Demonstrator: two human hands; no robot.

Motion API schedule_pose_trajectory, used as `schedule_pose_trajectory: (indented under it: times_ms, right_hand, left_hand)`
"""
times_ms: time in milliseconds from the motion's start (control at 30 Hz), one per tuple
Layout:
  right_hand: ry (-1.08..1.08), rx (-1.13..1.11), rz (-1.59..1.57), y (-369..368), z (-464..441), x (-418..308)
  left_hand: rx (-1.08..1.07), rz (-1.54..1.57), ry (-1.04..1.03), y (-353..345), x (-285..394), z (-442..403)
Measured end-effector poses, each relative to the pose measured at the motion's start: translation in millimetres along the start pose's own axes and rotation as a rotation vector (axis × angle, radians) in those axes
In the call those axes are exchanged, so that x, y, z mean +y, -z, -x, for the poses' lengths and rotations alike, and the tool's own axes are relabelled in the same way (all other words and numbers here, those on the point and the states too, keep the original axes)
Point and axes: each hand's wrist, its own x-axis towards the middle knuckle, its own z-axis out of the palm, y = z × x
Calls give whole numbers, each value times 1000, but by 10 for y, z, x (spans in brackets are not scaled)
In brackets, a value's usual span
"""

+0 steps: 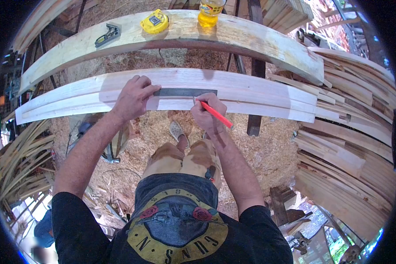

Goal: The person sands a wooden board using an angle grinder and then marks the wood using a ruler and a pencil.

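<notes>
A pale wooden board (pixel 259 90) with a groove along its length lies across in front of me. On it rests a dark, flat, straight metal ruler (pixel 180 92), parallel to the board's long edges. My left hand (pixel 135 97) is closed at the ruler's left end, thumb against it and fingers curled over the board. Close to the ruler's right end, my right hand (pixel 209 115) grips a red pencil (pixel 218 115). The pencil slants down to the right, its upper end sticking out past the hand; its tip is hard to make out by the ruler's lower edge.
A thicker beam (pixel 251 42) lies beyond the board, bearing a yellow tape measure (pixel 155 22), a small dark metal tool (pixel 108 35) and a bottle of yellow liquid (pixel 210 14). Stacked planks (pixel 343 171) fill the right side. A hammer (pixel 111 156) is below, above shavings.
</notes>
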Motion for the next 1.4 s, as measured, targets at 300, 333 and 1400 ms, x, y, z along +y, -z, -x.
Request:
schedule_pose_trajectory:
  times_ms: [300, 333, 1400]
  right_hand:
    - [-57, 1, -27, -11, 13, -27]
    - [-56, 0, -29, -10, 13, -25]
    - [-38, -23, -52, 12, 16, -12]
  left_hand:
    - [37, -5, -31, -12, -9, -8]
    - [37, -5, -29, -12, -6, -8]
    - [36, -1, -12, -13, 6, -2]
